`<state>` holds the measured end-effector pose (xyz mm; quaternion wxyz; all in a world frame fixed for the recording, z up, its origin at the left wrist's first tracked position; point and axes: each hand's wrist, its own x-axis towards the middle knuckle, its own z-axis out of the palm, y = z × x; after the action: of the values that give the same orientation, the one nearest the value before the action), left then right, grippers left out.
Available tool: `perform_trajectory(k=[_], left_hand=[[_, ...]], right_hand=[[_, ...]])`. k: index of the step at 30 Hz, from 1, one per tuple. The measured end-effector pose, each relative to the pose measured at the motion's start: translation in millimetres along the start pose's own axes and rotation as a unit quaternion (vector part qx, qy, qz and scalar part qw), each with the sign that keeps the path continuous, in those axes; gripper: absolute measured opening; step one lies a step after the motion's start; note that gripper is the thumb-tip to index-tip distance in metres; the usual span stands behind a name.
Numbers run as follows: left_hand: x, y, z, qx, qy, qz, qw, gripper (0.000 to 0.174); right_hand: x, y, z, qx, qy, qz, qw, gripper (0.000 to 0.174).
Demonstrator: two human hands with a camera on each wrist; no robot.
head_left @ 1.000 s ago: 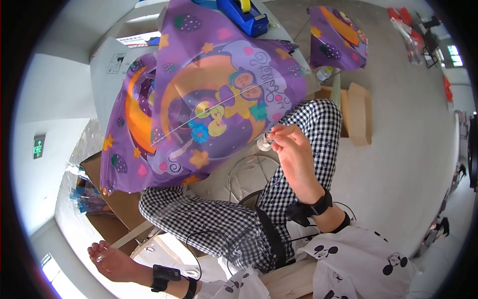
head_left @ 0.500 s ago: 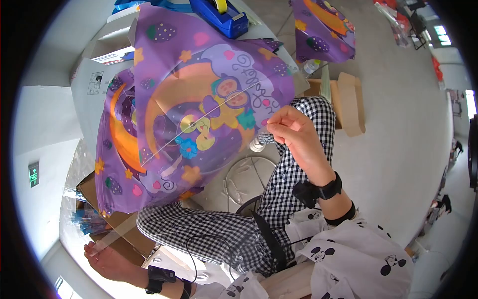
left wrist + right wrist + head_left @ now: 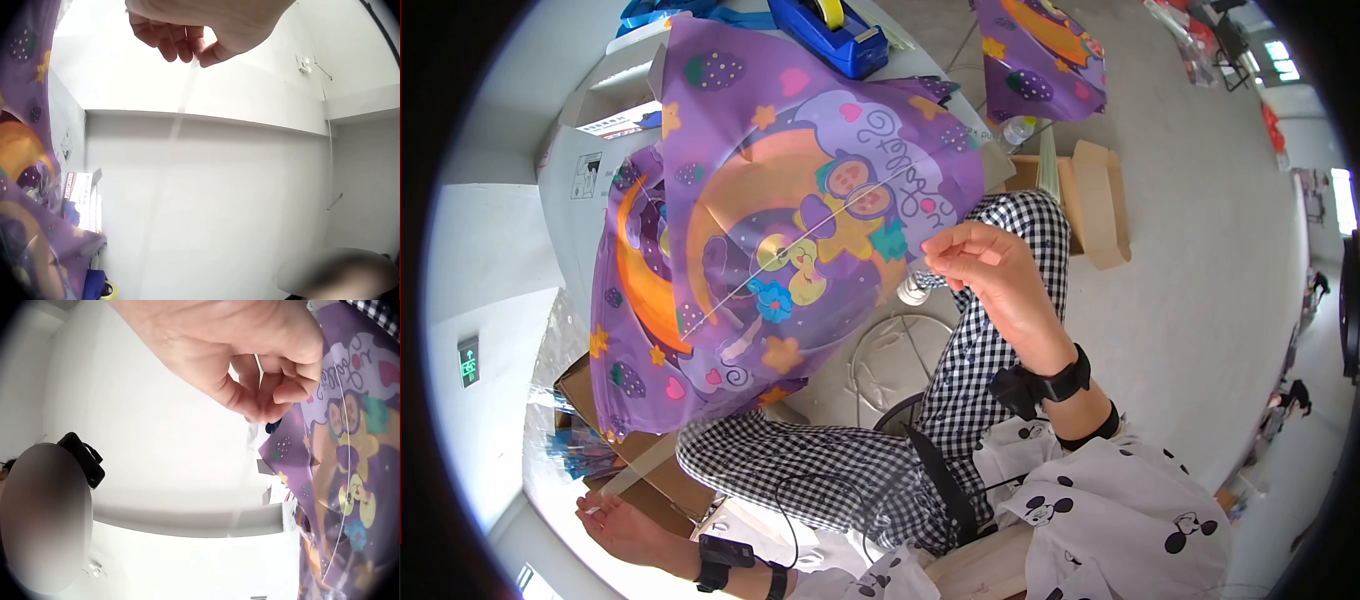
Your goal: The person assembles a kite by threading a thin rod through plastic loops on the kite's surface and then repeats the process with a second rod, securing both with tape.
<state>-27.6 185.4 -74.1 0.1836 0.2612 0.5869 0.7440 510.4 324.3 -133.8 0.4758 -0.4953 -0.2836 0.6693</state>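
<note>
My left hand (image 3: 632, 532), low at the left in the head view, pinches one end of a clear tape strip (image 3: 643, 459). In the left wrist view the tape strip (image 3: 182, 111) runs down from between thumb and fingers. My right hand (image 3: 998, 285) is raised above the checked trouser leg, thumb and fingertips together in a pinch. A faint length of the same strip hangs from those fingertips in the right wrist view. Between the hands, a purple sheet (image 3: 750, 90) printed with a moon and cartoon figures lies over the table edge, a thin white line (image 3: 805, 235) crossing it.
A blue tape dispenser (image 3: 835, 40) stands at the table's back. Another purple printed piece (image 3: 1045, 70) is further right. An open cardboard box (image 3: 1108, 205) sits on the floor beside my knee; another box (image 3: 655, 495) is at the left.
The head view has shifted, so the sheet and dispenser appear further left. My right hand has drawn slightly away from the sheet's near edge. Both hands keep their pinch.
</note>
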Motion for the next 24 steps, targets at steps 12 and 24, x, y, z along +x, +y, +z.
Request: perform_trajectory(k=[12, 24], left_hand=[[-7.1, -13.8, -31.1, 0.046, 0.001, -0.006, 0.999, 0.024], [-56.2, -101.0, 97.9, 0.076, 0.002, -0.106, 0.991, 0.014]], right_hand=[[-20.5, 10.3, 9.7, 0.084, 0.046, -0.001, 0.995, 0.017], [76.4, 17.9, -13.8, -0.151, 0.202, -0.144, 0.957, 0.007]])
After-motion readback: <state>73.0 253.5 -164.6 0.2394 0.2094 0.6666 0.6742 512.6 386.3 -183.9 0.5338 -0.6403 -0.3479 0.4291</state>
